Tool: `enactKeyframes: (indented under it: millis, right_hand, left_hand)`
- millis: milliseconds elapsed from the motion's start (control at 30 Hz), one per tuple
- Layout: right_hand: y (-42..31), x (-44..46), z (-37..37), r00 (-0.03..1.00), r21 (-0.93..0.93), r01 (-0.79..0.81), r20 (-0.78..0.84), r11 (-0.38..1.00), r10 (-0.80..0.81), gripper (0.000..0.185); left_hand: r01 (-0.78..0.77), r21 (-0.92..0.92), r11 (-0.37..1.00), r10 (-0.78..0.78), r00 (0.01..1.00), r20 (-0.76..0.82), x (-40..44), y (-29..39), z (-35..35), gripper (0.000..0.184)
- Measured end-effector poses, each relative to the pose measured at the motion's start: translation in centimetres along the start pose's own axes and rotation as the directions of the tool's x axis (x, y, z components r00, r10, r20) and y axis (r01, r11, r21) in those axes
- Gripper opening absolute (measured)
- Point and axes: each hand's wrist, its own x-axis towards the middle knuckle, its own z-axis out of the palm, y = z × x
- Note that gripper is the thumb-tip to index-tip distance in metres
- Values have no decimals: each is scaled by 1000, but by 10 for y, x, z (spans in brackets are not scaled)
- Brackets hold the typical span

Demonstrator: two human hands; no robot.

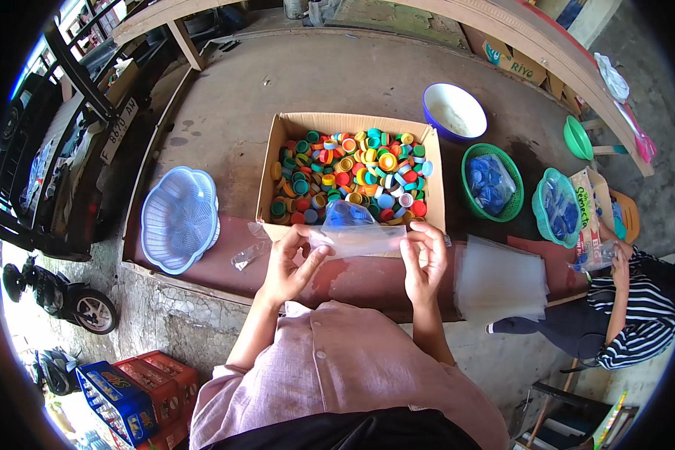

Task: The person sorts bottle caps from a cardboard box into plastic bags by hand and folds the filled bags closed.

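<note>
A clear plastic bag (364, 241) with blue caps (346, 214) in its far end is stretched between my two hands at the near edge of a cardboard box (276, 154). My left hand (296, 262) pinches the bag's left corner between thumb and fingers. On the opposite corner, my right hand (425, 262) has its fingers closed on the plastic. Many loose caps (367, 161) in red, yellow, green, orange and blue fill the box. A stack of flat clear bags (500, 279) lies to the right of my right hand.
A pale blue basket (180, 219) stands at left. To the right are a white-and-purple bowl (454, 111), a green basket (492, 182) and a teal basket (556, 208), both baskets holding bagged blue caps. A person in striped sleeves (641, 307) handles a plastic bag at far right.
</note>
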Motion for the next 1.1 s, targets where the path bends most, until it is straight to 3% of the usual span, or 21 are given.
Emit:
enactKeyframes:
  millis: [67, 100, 233, 333, 400, 500, 600, 733, 800, 833, 933, 1000, 1067, 1100]
  right_hand:
    - [-2, 4, -7, 982, -148, 120, 163, 982, -95, 22]
    - [-6, 6, -5, 987, -185, 115, 136, 976, -90, 12]
    - [-6, 4, -5, 995, -39, 29, 94, 999, -25, 10]
    - [-7, 4, -2, 999, 41, -4, 52, 999, 2, 22]
    - [-4, 7, -1, 992, -17, 74, 99, 997, -72, 31]
    - [-10, 4, -1, 990, -14, 3, 142, 1000, -1, 40]
    - [-9, 2, 4, 997, 33, 49, 55, 998, -51, 38]
    - [2, -2, 0, 996, -13, 51, 74, 999, -50, 37]
    - [2, -2, 0, 993, 3, 36, 110, 999, -36, 39]
    - [2, -3, -1, 989, 18, 19, 147, 1000, -22, 41]
    - [1, 0, 6, 982, -3, 119, 149, 993, -118, 44]
    - [0, 0, 4, 977, -27, 153, 156, 988, -147, 47]
    - [2, -6, 0, 983, 110, 19, 177, 994, -38, 47]
    - [0, -8, 0, 987, 103, -48, 160, 994, 31, 49]
  left_hand:
    - [12, 20, 1000, -12, 1000, 3, -1, 3, 0, 7]
    - [23, 41, 999, -23, 1000, 7, -1, 4, 0, 11]
    - [74, -25, 997, -74, 997, 4, -4, 7, -2, 15]
    - [97, -35, 995, -98, 995, -24, -2, 12, -2, 17]
    - [79, -32, 996, -80, 997, -13, -2, 13, -2, 19]
    - [96, -16, 995, -96, 995, 1, -4, 9, -3, 19]
    - [118, -13, 993, -118, 993, 19, -4, 9, -2, 19]
    - [133, -16, 991, -133, 990, 39, -3, 7, -2, 15]
    - [75, 197, 978, -84, 996, 39, 6, 20, -1, 11]
    - [76, 196, 978, -86, 996, 39, 8, 23, -1, 11]
    - [136, 102, 985, -144, 986, 78, 11, 26, -2, 10]
    - [40, -49, 998, -37, 997, 73, 13, 25, -3, 8]
    - [64, -132, 989, -44, 988, 150, 14, 33, -6, 9]
    - [181, -254, 950, -102, 951, 292, 16, 36, -7, 11]
